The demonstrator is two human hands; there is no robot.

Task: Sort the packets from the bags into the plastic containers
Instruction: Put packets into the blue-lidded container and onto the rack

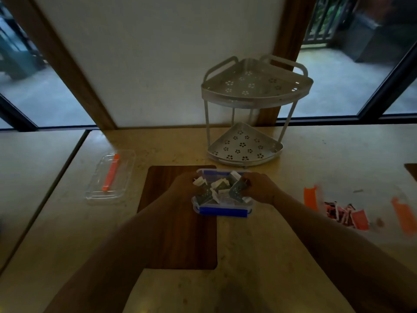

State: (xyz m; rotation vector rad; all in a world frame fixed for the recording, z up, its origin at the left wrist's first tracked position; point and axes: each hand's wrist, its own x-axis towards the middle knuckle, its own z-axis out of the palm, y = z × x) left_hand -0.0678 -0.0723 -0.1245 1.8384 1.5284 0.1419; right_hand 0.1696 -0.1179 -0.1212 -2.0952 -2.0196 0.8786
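Light, rigid blue-clipped container [222, 210] w/ loose packets [220, 187], centre; left hand [188, 185], right hand [261, 187] gripping sides.

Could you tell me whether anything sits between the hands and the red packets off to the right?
Nothing visible does. Both hands, left and right, are at the blue-clipped container; bare table lies between the right hand and the red packets.
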